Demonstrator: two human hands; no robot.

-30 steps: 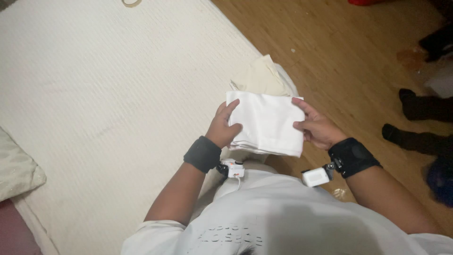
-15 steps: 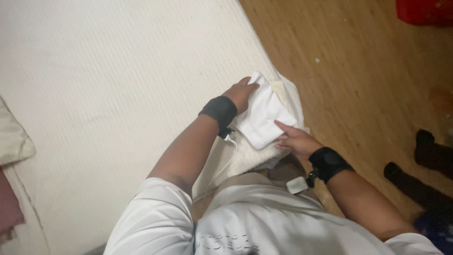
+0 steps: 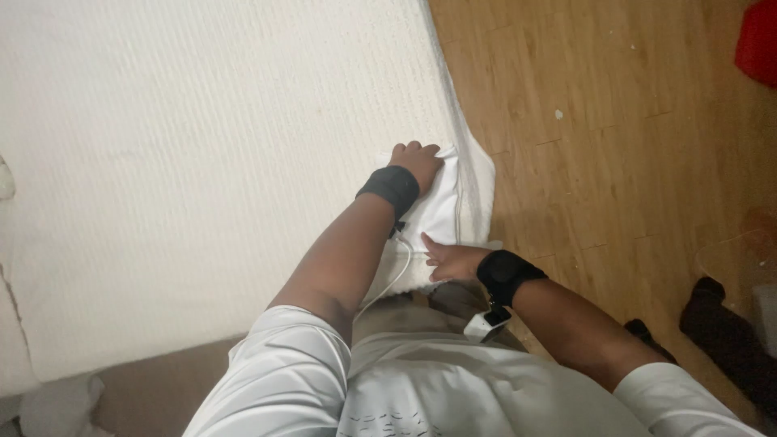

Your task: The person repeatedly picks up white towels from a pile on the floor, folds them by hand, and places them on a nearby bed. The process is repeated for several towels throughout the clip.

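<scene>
While the left hand (image 3: 417, 159) lies flat, palm down, on the far end of a folded white cloth (image 3: 441, 212) at the bed (image 3: 202, 162) edge, the right hand (image 3: 450, 259) presses open fingers on its near end, gripping nothing.

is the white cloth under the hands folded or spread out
Folded. The white cloth lies as a compact stack at the bed edge, layered edges showing, left hand and right hand pressing it flat.

Red object (image 3: 759, 40) cut off at upper-right edge. Dark object (image 3: 728, 336) lower right too blurred to identify. Left-hand fingers (image 3: 413, 150) partly hidden against white cloth (image 3: 441, 214).
</scene>
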